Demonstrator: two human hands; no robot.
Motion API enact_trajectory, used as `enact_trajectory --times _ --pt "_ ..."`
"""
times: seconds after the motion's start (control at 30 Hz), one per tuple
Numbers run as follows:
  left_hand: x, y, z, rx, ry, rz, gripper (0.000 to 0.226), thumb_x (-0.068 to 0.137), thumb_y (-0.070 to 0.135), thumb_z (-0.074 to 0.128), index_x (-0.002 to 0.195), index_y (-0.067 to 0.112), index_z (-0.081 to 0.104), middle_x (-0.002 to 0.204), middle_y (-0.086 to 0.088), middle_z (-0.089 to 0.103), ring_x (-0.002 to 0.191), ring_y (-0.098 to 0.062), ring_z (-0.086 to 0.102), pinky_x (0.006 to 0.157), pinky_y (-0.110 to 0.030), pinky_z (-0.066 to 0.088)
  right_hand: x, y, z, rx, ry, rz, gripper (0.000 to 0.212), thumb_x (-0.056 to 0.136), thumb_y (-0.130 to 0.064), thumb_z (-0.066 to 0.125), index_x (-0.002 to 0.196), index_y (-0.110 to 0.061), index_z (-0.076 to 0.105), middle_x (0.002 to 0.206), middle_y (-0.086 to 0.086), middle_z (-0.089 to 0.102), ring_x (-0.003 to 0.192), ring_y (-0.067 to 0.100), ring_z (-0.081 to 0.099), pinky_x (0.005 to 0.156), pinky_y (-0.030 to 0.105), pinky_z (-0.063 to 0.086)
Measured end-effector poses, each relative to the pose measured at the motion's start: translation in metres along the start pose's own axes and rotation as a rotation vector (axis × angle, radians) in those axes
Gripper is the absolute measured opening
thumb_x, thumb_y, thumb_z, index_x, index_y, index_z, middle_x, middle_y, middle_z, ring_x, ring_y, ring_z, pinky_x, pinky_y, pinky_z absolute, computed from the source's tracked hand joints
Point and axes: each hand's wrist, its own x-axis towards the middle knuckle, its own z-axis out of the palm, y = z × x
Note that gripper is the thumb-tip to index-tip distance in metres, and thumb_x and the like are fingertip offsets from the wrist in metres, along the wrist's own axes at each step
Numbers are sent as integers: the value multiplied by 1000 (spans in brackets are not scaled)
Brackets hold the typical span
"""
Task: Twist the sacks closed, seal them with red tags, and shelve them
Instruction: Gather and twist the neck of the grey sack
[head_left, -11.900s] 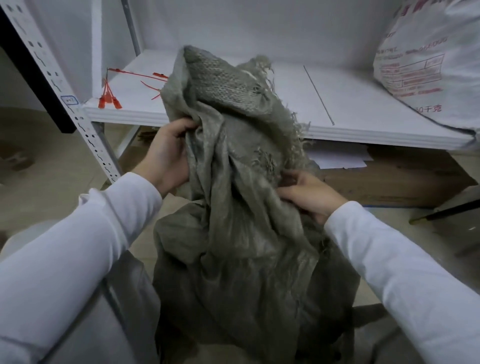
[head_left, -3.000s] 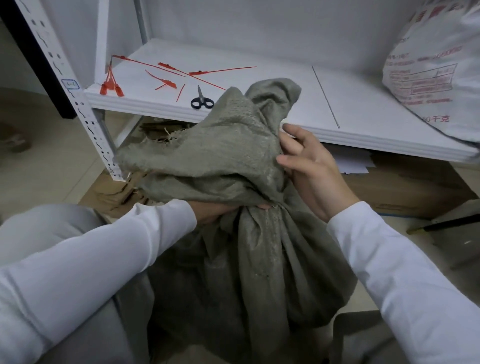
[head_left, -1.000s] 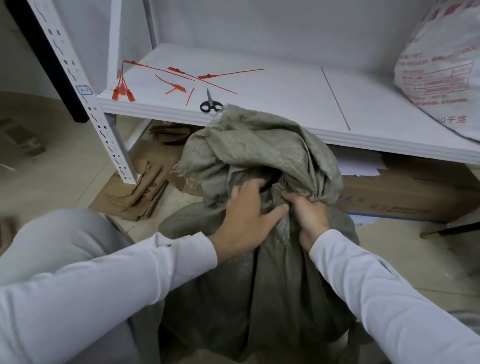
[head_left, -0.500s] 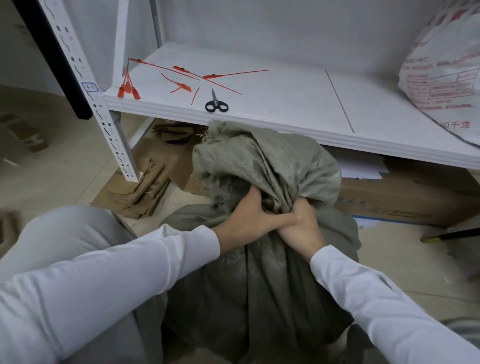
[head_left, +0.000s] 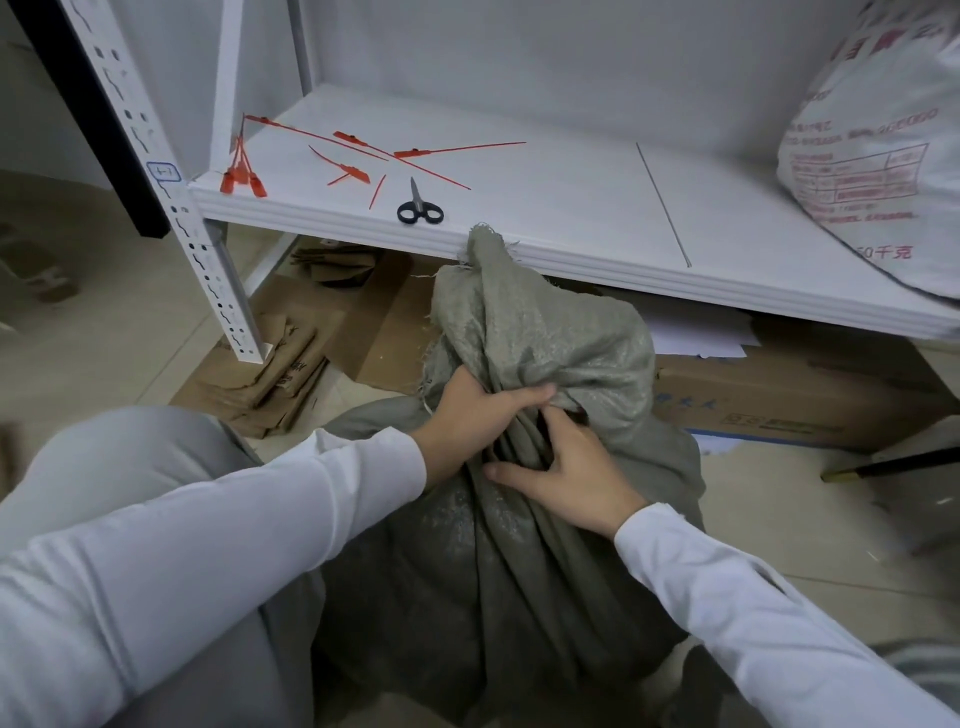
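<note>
Left: red tags (head_left: 249, 176) lie scattered on the white shelf (head_left: 571, 208) — I count a bundle at the front left corner, too bunched to number, then roughly four loose long ones and a couple of short cut scraps. One pair of scissors (head_left: 420, 208) sits just beside them, near the shelf's front edge.

Centre: one grey-green woven sack (head_left: 519, 571) stands on the floor below the shelf, its gathered top rising to the shelf lip. My left hand (head_left: 470, 415) is clenched round the neck, fingers wrapped over the bunched cloth. My right hand (head_left: 566, 475) lies just below it, fingers spread and pressing into the folds, not closed into a fist.

I judge the cloth soft, coarse and frayed at the rim — it should grip well and hold a twist, though loose weave could slip through a slack hold. The body looks full and probably heavy; I would hold at the neck for tagging and lift from beneath for shelving.

Right: one white printed sack (head_left: 878, 156) already rests on the shelf.
</note>
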Motion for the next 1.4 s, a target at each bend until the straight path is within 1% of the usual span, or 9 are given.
enact_trajectory --times 0.23,0.37,0.5,0.57,0.63,0.8,1.1,1.23,1.4 --pt "11 -3 -6 -276 76 -158 55 71 24 83 121 22 60 113 2 70 103 -20 67 92 -41 53 9 0 5 215 195 56 51 82 -38 73 126 -21 55 119 -9 62 111 6 56 90 17 39" --pt "16 -2 -10 -321 30 -227 82 55 38 90 129 22 57 118 -1 69 104 -24 68 93 -45 53 20 7 -5 489 441 200 42 77 -49 73 105 -19 69 104 -6 71 100 10 65 95 35 50" --pt "12 0 -8 -197 -129 -208 64 71 33 83 130 22 57 118 2 69 106 -20 67 95 -41 52 26 2 -18 685 485 62 6 87 -22 71 93 -22 71 98 -8 73 99 7 68 93 31 52" --pt "8 3 -7 -142 -250 -221 52 79 28 77 128 25 59 118 4 69 108 -18 66 97 -39 50 28 -1 -24 734 471 19 8 90 -15 68 94 -21 70 94 -12 72 94 1 67 86 21 52" --pt "6 5 -7 -111 -331 -254 48 80 23 74 126 23 61 118 2 69 109 -20 66 99 -41 49 30 -3 -31 726 465 13 9 89 -11 68 98 -13 70 94 -9 72 89 -1 67 80 16 51" --pt "5 8 -11 -43 -395 -323 54 68 11 70 122 11 63 118 -8 69 109 -27 65 98 -41 49 27 -7 -45 776 405 38 21 77 1 76 96 -3 68 98 11 73 94 19 71 83 32 57" --pt "0 16 -13 78 -350 -406 47 67 -4 64 113 4 64 109 -13 70 102 -32 66 92 -42 53 21 -6 -43 863 208 200 47 66 9 81 110 2 66 103 10 74 96 21 72 87 38 57" --pt "3 15 -8 93 -314 -390 54 59 3 71 113 5 67 109 -11 72 101 -30 68 93 -44 54 23 -8 -44 791 343 166 39 63 10 82 94 -9 68 97 7 75 92 20 72 84 40 59" --pt "5 4 0 283 -56 -85 77 54 35 89 120 14 54 111 4 66 104 -14 63 90 -31 52 33 -5 -46 474 621 200 21 63 -5 81 73 -16 65 89 2 72 93 22 68 86 39 57"
